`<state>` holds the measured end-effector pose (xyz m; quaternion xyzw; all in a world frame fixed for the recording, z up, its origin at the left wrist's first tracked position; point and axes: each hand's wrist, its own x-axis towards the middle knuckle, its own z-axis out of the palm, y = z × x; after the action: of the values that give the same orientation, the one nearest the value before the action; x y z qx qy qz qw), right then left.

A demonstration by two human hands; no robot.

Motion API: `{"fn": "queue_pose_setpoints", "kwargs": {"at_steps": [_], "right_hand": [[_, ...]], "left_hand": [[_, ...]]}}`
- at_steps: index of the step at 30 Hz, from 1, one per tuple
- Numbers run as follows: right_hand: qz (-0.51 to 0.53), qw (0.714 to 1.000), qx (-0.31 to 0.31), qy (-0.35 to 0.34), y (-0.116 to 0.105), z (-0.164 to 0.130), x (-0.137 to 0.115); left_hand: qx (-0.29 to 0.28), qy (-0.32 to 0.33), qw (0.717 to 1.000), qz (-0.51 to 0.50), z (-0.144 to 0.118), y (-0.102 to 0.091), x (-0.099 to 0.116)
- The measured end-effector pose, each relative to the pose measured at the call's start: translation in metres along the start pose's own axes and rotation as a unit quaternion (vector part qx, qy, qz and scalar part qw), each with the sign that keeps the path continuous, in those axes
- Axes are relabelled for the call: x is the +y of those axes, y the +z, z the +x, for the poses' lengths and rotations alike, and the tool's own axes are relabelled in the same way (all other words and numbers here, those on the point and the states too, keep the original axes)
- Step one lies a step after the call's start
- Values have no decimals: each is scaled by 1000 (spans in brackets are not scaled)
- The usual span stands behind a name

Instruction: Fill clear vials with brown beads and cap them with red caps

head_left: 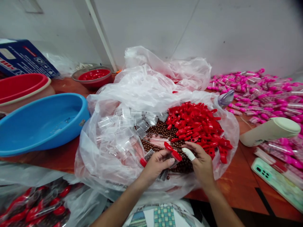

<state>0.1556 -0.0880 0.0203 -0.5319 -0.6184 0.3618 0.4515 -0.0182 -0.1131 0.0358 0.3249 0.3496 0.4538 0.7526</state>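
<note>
A big clear bag (106,164) lies open on the table (239,186), with brown beads (161,132), red caps (199,126) and clear tubes (125,126) inside. The left hand (157,165) grips several tubes with caps; their long axis runs from lower left to upper right. The right hand (201,162), one fingertip wrapped white, pinches a red cap (177,155) at the tube end.

Packing workshop: heaped red caps (196,121), filled pink tubes (260,94).
</note>
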Motion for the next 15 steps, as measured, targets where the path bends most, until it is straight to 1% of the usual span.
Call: {"fn": "queue_pose_setpoints", "kwargs": {"at_steps": [1,2,3,4,5,6,7,9,10,12,13,15], "right_hand": [[60,998,3,25,2,-4,-4],[98,994,-4,40,4,-7,-8],[112,993,-14,41,6,-10,-11],[103,994,-25,27,6,-12,-13],[74,997,-36,-7,5,-13,-13],[28,997,-48,-56,4,-14,-13],[-28,991,-62,-115,2,-15,-12],[-137,961,-82,-227,0,-14,-9],[-179,943,-88,-268,0,-14,-7],[-229,917,-89,-315,2,-13,-3],[-238,912,-82,-325,5,-14,-1],[-232,916,-69,-321,10,-15,3]], "left_hand": [[-3,-3,1000,1,0,1,-1],[-3,-5,1000,0,0,1,-2],[0,-3,1000,-1,0,1,-2],[4,1,1000,-2,1,2,-3],[10,6,1000,-2,1,2,-4],[17,11,1000,-3,1,2,-4],[25,14,1000,-4,1,2,-4],[45,16,999,-3,1,1,-4],[55,15,998,-6,1,1,-3],[70,17,997,-17,1,2,-1],[75,20,997,-28,1,2,0],[86,21,994,-66,1,5,2]]}}
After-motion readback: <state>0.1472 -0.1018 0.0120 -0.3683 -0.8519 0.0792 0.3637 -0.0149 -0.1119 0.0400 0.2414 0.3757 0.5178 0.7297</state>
